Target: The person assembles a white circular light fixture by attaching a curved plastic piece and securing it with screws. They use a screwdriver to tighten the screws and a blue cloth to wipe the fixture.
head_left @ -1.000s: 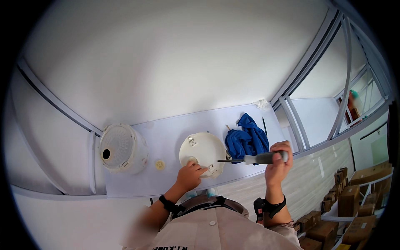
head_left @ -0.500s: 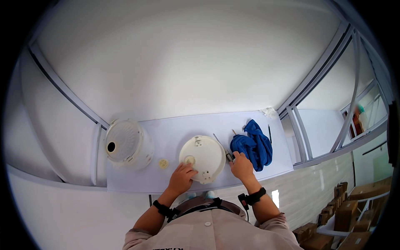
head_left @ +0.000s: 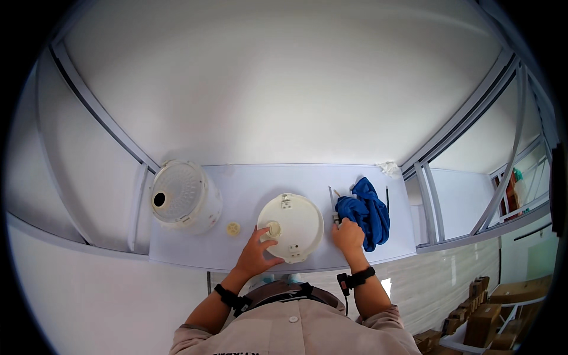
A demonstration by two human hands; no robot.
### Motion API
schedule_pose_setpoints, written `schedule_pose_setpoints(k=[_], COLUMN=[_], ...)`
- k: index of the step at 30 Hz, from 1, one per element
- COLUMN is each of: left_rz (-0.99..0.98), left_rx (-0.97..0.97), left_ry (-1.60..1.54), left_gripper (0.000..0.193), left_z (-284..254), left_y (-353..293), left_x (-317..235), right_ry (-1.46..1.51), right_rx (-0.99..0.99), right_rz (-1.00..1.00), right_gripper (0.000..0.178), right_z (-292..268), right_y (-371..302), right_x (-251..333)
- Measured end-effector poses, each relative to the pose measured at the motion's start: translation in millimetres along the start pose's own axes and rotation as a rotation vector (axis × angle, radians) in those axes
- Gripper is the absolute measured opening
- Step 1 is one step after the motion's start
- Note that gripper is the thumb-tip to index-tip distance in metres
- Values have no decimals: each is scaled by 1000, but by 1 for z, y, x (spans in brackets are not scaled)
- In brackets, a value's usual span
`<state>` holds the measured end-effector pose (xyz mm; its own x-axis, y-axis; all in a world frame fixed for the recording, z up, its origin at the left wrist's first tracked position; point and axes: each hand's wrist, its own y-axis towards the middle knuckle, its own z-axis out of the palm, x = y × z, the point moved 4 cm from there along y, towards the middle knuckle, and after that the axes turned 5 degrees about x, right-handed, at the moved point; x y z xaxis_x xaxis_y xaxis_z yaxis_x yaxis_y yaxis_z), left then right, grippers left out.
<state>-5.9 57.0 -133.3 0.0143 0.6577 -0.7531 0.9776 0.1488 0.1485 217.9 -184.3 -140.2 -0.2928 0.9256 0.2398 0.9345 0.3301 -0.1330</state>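
Note:
A round white lid-like piece (head_left: 300, 222) lies on the table in front of me, with metal fittings near its far and near edges. It has a small raised round neck (head_left: 273, 229) on its left. My left hand (head_left: 259, 251) rests at its lower left edge, thumb and fingers spread apart, touching it beside the neck. My right hand (head_left: 349, 235) is closed on what looks like a metal caliper (head_left: 332, 200), just right of the white piece. The caliper's long thin bar points away from me; my fingers partly hide its jaws.
A white drum (head_left: 201, 204) with a dark round hole stands at the table's left end. Near it lies a small yellowish round cap (head_left: 234, 228). A crumpled blue cloth (head_left: 370, 216), a dark thin rod (head_left: 387, 199) and white crumpled tissue (head_left: 389, 169) are on the right of the table (head_left: 236, 177).
My right hand has moved slightly right with the caliper, away from the white piece, and the caliper now points more straight ahead. My left hand's fingers have spread and shifted off the neck.

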Motion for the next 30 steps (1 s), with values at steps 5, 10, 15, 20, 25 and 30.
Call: schedule_pose_setpoints(k=[5, 10, 15, 20, 25, 30], left_rz=[20, 53, 85, 90, 35, -57], left_rx=[35, 43, 60, 96, 164, 265], left_ry=[-26, -10, 27, 18, 26, 56], left_gripper=[51, 48, 45, 44, 45, 45], left_z=[12, 21, 33, 47, 50, 50], left_y=[6, 19, 33, 49, 62, 63], left_x=[3, -6, -12, -13, -20, -30], right_ry=[-8, 22, 28, 87, 96, -3], right_rx=[-13, -28, -42, -18, -113, -101], right_rz=[76, 137, 147, 129, 34, -83], right_gripper=[36, 38, 38, 36, 26, 21], right_z=[-3, -14, -19, -32, -61, -62], right_y=[6, 15, 20, 19, 31, 78], right_x=[-24, -40, -53, -55, -41, -51])
